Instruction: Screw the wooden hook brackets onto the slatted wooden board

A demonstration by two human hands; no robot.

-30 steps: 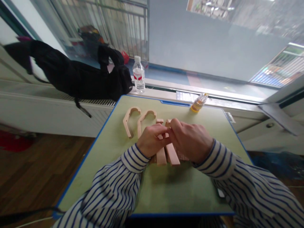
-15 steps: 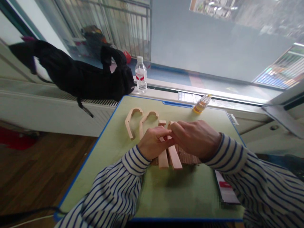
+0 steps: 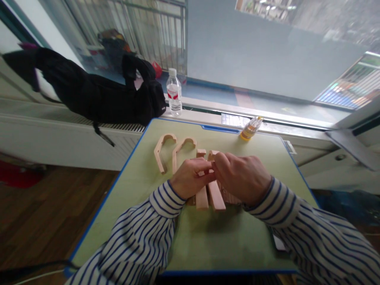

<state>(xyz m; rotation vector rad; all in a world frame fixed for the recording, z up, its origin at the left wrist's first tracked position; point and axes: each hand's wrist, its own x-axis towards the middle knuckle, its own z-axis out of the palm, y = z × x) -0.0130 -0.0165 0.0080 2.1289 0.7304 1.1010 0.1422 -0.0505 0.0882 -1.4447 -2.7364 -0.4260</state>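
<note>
Bench (image 3: 130,186): pale green top, blue rim. Black bag (image 3: 109,99): on the ledge behind, at left. Right hand (image 3: 245,176): fingers curled, meeting the other's fingertips; grip contents hidden, cannot tell. Left hand (image 3: 190,180): thumb and fingers extended toward the right; grip likewise cannot be told. Wooden bars (image 3: 218,200), two: side by side beneath the hands. Clear bottle (image 3: 174,95): upright, ledge. Hooked wooden pieces (image 3: 159,161), two: bench, far left. Amber-filled bottle (image 3: 250,130): tilted, far edge.

Daylight enters thru lg window (image 3: 261,59) above white radiator (image 3: 59,136) & brown wood flr (image 3: 74,198); blue-edged green desk (image 3: 237,245) nr sill (image 3: 204,115)
</note>
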